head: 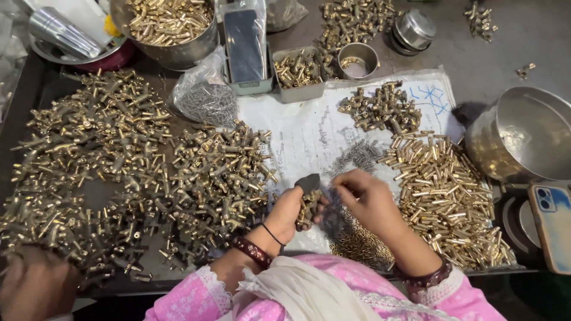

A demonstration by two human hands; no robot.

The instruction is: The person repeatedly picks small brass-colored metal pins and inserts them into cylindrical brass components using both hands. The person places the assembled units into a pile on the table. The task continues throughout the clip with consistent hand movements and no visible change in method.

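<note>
Centrally, left hand (289,215) apparently gripping brass fitting (307,209)

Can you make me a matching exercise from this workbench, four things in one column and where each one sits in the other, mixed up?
Things:
1. left hand
2. steel bowl
3. loose brass tubes
4. bag of small springs

Places:
A. far right edge of the table
B. holding a small brass part at the centre
C. top middle, left of the paper sheet
D. piled right of the right hand

Pairs: 1-B, 2-A, 3-D, 4-C

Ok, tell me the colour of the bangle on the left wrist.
Dark red bangle, seen best in the head view.
</note>
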